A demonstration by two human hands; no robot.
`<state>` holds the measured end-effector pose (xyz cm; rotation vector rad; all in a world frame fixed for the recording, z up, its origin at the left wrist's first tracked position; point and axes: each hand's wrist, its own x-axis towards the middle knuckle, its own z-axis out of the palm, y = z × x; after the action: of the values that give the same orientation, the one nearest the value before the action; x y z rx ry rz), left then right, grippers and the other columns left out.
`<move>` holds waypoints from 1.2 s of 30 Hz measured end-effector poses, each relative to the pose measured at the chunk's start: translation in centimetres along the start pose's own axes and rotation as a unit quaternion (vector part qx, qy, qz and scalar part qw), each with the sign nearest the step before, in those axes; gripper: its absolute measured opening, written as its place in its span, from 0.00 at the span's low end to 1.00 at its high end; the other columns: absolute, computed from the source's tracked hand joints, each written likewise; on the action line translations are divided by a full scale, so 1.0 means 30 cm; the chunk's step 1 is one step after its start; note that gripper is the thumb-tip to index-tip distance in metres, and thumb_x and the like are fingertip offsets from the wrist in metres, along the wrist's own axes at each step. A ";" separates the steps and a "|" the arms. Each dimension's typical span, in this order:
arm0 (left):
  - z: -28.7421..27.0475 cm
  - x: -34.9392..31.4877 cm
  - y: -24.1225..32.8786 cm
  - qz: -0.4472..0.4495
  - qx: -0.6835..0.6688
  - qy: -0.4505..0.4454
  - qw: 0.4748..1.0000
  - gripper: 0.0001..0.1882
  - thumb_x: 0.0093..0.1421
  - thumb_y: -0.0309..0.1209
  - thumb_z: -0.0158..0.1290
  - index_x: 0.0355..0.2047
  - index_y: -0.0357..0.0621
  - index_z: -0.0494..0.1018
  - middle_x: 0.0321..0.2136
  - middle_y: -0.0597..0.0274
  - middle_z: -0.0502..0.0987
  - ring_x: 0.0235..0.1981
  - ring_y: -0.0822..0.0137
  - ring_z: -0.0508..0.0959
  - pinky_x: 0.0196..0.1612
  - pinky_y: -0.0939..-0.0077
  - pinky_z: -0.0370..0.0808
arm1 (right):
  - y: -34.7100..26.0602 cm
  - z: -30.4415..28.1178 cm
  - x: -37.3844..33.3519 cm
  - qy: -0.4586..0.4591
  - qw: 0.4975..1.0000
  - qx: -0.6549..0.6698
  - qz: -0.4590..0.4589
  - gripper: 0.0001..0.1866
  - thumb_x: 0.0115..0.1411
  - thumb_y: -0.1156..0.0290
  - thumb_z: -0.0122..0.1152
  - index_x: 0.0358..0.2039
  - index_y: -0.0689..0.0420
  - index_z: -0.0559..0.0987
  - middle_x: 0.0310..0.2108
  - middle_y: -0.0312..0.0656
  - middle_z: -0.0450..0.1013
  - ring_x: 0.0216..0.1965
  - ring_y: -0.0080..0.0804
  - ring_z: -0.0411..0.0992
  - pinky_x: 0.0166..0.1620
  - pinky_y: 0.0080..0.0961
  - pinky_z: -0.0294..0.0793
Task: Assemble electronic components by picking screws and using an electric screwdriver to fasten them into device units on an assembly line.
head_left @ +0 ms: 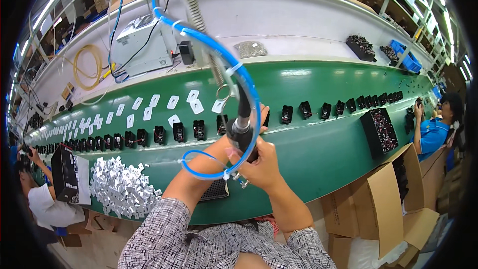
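A black air screwdriver (243, 132) hangs upright on a coiled spring (215, 67) with a blue air hose (239, 62) looping round it. My right hand (259, 165) is closed round the tool's body. My left hand (262, 117) reaches behind the driver, its fingers partly hidden, and grips a small black housing (267, 119) of which only an edge shows. The driver's tip is out of sight. Similar black housings (199, 130) stand in a long row on the green belt (298, 144), both left and right of my hands. White plates (173, 102) lie scattered beyond the row at left.
A heap of small white parts (122, 187) lies left of my forearms, beside a black box (65, 174). To the right stand a black bin of wired parts (381, 132) and open cartons (378, 199). Co-workers sit at both ends, one in a blue shirt (432, 134).
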<state>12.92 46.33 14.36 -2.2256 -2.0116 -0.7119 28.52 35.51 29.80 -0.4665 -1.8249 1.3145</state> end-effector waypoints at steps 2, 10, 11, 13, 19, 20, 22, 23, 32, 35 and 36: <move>-0.008 -0.158 -0.079 -0.035 -0.178 0.072 0.981 0.36 0.51 0.40 0.68 0.60 0.44 0.70 0.57 0.60 0.73 0.60 0.57 0.71 0.63 0.49 0.61 | -0.003 0.016 0.017 0.002 1.000 -0.010 0.013 0.17 0.51 0.75 0.75 0.41 0.62 0.80 0.22 0.34 0.77 0.19 0.18 0.65 0.23 0.17 0.64; -0.386 -0.760 -0.044 -0.137 -0.188 0.075 0.970 0.37 0.52 0.42 0.68 0.60 0.47 0.69 0.53 0.59 0.73 0.50 0.57 0.73 0.60 0.60 0.59 | -0.032 0.156 0.140 -0.014 0.995 0.084 0.043 0.15 0.59 0.79 0.65 0.47 0.64 0.79 0.34 0.40 0.80 0.25 0.22 0.73 0.28 0.17 0.73; -0.380 -0.786 -0.054 -0.143 -0.200 0.074 0.967 0.38 0.52 0.42 0.68 0.61 0.46 0.69 0.54 0.59 0.73 0.50 0.57 0.73 0.60 0.60 0.59 | -0.029 0.204 0.165 -0.023 0.995 0.086 0.048 0.15 0.59 0.79 0.65 0.47 0.64 0.79 0.34 0.40 0.80 0.25 0.22 0.73 0.28 0.17 0.73; -0.366 -0.826 -0.069 -0.148 -0.226 0.073 0.960 0.41 0.51 0.43 0.69 0.63 0.46 0.67 0.54 0.58 0.73 0.49 0.57 0.73 0.59 0.60 0.59 | -0.028 0.313 0.192 0.015 0.991 0.133 -0.024 0.13 0.60 0.78 0.66 0.46 0.63 0.79 0.32 0.39 0.79 0.22 0.21 0.71 0.26 0.17 0.72; -0.341 -0.859 -0.066 -0.218 -0.312 0.057 0.923 0.43 0.49 0.45 0.71 0.63 0.45 0.68 0.55 0.57 0.72 0.51 0.56 0.71 0.59 0.61 0.59 | 0.039 0.476 0.183 -0.012 0.985 0.168 -0.031 0.12 0.60 0.77 0.67 0.45 0.63 0.79 0.32 0.39 0.79 0.22 0.21 0.71 0.26 0.16 0.72; -0.337 -0.860 -0.067 -0.217 -0.308 0.058 0.925 0.43 0.49 0.45 0.71 0.63 0.44 0.68 0.55 0.57 0.72 0.51 0.56 0.71 0.60 0.61 0.59 | 0.048 0.483 0.172 -0.012 0.986 0.163 -0.017 0.13 0.59 0.78 0.67 0.45 0.64 0.79 0.33 0.40 0.80 0.26 0.23 0.73 0.29 0.18 0.74; -0.330 -0.861 -0.069 -0.214 -0.299 0.057 0.928 0.43 0.48 0.46 0.72 0.62 0.44 0.69 0.56 0.57 0.71 0.51 0.56 0.70 0.60 0.61 0.59 | 0.063 0.490 0.153 -0.011 0.988 0.154 0.011 0.15 0.58 0.79 0.68 0.45 0.65 0.79 0.37 0.42 0.81 0.33 0.26 0.78 0.36 0.20 0.78; -0.328 -0.862 -0.070 -0.212 -0.294 0.056 0.930 0.43 0.48 0.46 0.72 0.61 0.44 0.69 0.56 0.56 0.71 0.52 0.55 0.70 0.60 0.61 0.59 | 0.068 0.494 0.149 -0.010 0.988 0.149 0.025 0.15 0.57 0.79 0.69 0.45 0.66 0.79 0.38 0.43 0.82 0.37 0.28 0.81 0.39 0.22 0.80; -0.287 -0.870 -0.092 -0.196 -0.303 0.067 0.930 0.42 0.48 0.47 0.72 0.60 0.43 0.70 0.55 0.56 0.72 0.51 0.55 0.70 0.59 0.60 0.59 | 0.106 0.505 0.139 -0.011 0.984 0.173 0.031 0.13 0.58 0.78 0.67 0.43 0.66 0.80 0.37 0.43 0.81 0.33 0.26 0.80 0.37 0.20 0.79; -0.279 -0.870 -0.092 -0.185 -0.294 0.074 0.935 0.42 0.48 0.48 0.72 0.59 0.43 0.70 0.54 0.56 0.72 0.51 0.55 0.70 0.59 0.60 0.59 | 0.116 0.503 0.137 -0.017 0.988 0.153 0.011 0.12 0.59 0.78 0.66 0.44 0.65 0.79 0.35 0.42 0.80 0.30 0.24 0.77 0.34 0.19 0.77; -0.279 -0.870 -0.090 -0.189 -0.289 0.073 0.936 0.42 0.47 0.48 0.73 0.58 0.43 0.70 0.53 0.57 0.72 0.51 0.55 0.70 0.59 0.60 0.59 | 0.118 0.503 0.138 -0.023 0.991 0.131 -0.005 0.12 0.60 0.77 0.66 0.44 0.64 0.79 0.32 0.40 0.79 0.27 0.23 0.75 0.31 0.18 0.75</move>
<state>6.76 19.64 11.44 -1.9306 -2.4095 -1.6431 13.62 30.64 26.43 -0.2866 -1.6579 1.5419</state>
